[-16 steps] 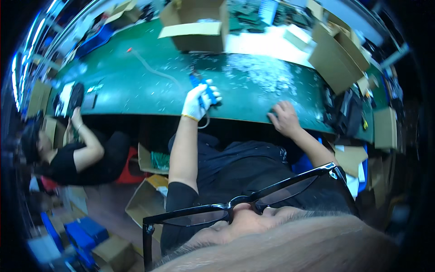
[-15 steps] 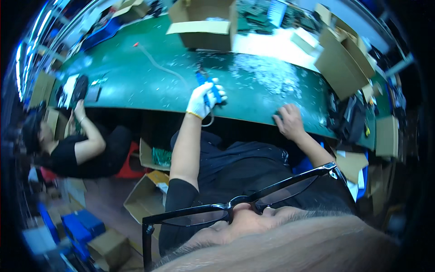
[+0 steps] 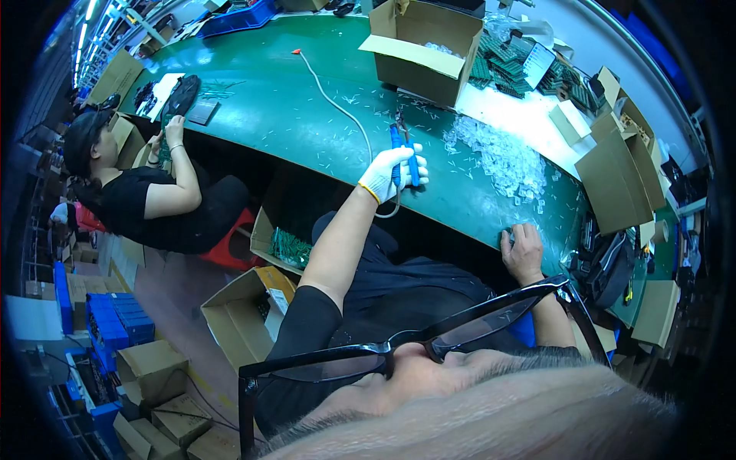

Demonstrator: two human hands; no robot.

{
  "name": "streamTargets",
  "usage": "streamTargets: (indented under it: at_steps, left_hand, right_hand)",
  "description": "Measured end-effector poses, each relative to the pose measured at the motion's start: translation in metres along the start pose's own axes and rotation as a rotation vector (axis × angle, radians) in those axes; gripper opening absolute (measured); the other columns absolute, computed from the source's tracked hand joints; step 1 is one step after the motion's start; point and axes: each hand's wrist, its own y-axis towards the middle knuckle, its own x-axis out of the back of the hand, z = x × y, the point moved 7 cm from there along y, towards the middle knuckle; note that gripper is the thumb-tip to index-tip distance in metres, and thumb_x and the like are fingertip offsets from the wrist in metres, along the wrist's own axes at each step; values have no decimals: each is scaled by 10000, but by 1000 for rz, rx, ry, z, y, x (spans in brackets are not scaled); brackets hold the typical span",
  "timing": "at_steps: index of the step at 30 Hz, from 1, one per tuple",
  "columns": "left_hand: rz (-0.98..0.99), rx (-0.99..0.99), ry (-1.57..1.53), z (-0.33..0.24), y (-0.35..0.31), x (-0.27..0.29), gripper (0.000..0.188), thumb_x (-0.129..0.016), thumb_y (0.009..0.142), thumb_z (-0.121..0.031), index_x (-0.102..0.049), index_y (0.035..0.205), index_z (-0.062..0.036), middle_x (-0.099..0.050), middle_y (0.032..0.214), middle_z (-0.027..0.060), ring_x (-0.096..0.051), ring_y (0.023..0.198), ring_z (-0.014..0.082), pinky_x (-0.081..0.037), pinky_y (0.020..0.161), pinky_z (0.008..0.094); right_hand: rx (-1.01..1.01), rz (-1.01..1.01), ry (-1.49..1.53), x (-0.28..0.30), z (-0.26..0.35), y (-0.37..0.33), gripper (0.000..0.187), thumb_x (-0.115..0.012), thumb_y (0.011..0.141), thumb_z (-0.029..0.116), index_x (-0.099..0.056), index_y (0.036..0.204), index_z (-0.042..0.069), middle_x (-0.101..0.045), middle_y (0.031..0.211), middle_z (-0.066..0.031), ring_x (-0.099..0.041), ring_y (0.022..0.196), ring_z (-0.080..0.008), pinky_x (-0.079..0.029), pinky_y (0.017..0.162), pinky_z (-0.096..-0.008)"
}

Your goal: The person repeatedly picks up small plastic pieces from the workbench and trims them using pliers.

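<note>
Near the green table's front edge, gloved left hand fingers clenched on blue-handled pliers, bare right hand fingers curled at the rim

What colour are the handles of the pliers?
Blue, on the pliers held in the gloved left hand; head view.

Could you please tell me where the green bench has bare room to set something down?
Freest: the green table between the co-worker's black disc and the cable. Crowded: right of the gloved left hand, among the clear plastic bits and cardboard box.
</note>
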Motion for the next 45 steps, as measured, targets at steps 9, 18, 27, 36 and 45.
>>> streamTargets:
  at_steps: [9,18,27,36,45]
  left_hand:
    - [4,9,6,-3,0,-4,343,-673,1033,-178,-566,1315,-15,-690,1072,171,-736,954,345,-637,877,510]
    - [39,-6,46,-2,-1,0,448,-699,1019,-223,-551,1373,8,-681,1149,195,-714,1033,358,-607,948,546]
    - [57,9,36,-1,4,4,453,-701,1024,-231,-552,1380,6,-685,1153,195,-727,1023,362,-610,961,550]
    - [114,71,-40,-4,0,0,437,-687,1025,-239,-569,1366,8,-687,1166,206,-723,1035,368,-613,956,556]
    - [134,67,-45,-4,-3,-5,487,-679,1021,-257,-556,1398,24,-684,1189,218,-717,1071,375,-597,988,565]
  right_hand:
    - [27,-50,-9,-3,-16,24,299,-795,925,254,-602,786,74,-617,756,-145,-658,688,-375,-541,626,-491]
    - [22,-135,-38,-2,-16,33,318,-792,930,228,-572,780,55,-608,783,-163,-643,726,-392,-523,650,-503]
    - [47,-100,-40,-3,-12,34,209,-748,957,158,-595,853,62,-588,774,-156,-647,695,-375,-536,621,-483]
    - [97,-70,-11,-7,-9,39,219,-764,958,150,-610,816,84,-588,715,-130,-645,651,-360,-530,609,-480]
    - [-41,-91,58,-5,-32,49,235,-782,967,177,-665,787,81,-642,732,-134,-656,656,-358,-529,616,-472]
